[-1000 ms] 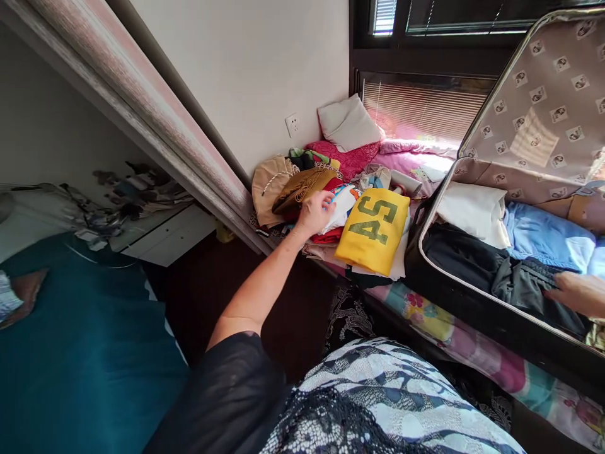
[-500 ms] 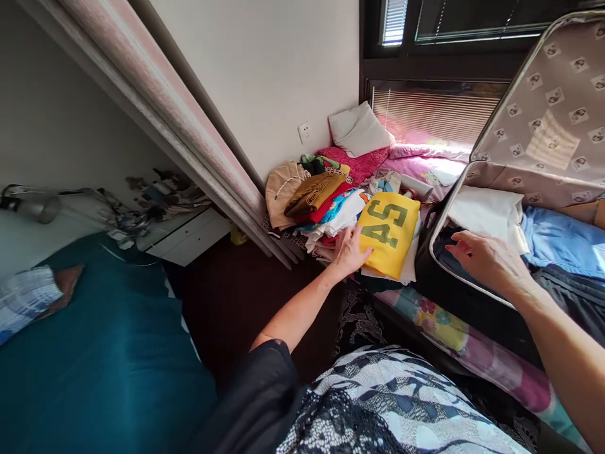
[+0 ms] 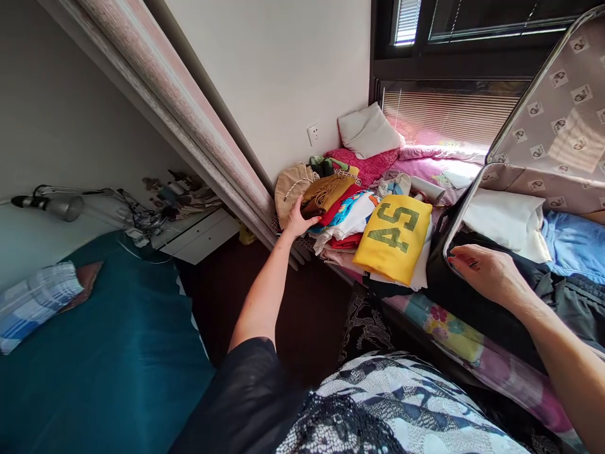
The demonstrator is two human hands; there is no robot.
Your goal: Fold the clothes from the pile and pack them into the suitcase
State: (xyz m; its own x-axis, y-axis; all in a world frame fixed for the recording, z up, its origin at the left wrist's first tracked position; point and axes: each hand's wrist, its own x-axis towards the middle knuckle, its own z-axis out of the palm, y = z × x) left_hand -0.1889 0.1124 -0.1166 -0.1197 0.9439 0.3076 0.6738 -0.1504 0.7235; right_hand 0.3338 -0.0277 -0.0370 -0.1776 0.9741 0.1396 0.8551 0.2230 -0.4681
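My left hand [image 3: 300, 222] touches the near edge of a folded brown garment [image 3: 326, 194] on a pile of clothes, its thumb and fingers apart. Under and beside the brown piece lie a red garment [image 3: 345, 200] and a white and blue printed one [image 3: 355, 211]. To the right lies a folded yellow garment [image 3: 393, 239] with dark green "54" lettering, on top of white cloth. My right hand [image 3: 489, 272] hovers by the near rim of an open suitcase [image 3: 447, 277], its fingers curled in and nothing visible in them.
In the suitcase are white cloth [image 3: 505, 217], a blue garment [image 3: 576, 243] and black clothing [image 3: 581, 302]. A beige cap-like item [image 3: 290, 186] and a white cushion [image 3: 368, 130] sit near the wall. At left stand a teal-covered bed [image 3: 104, 353], a lamp [image 3: 66, 207] and a curtain [image 3: 189, 120].
My left hand has moved left from beside the yellow garment to the brown one. My right hand stays by the suitcase, its fingers more curled. The view has shifted slightly left.
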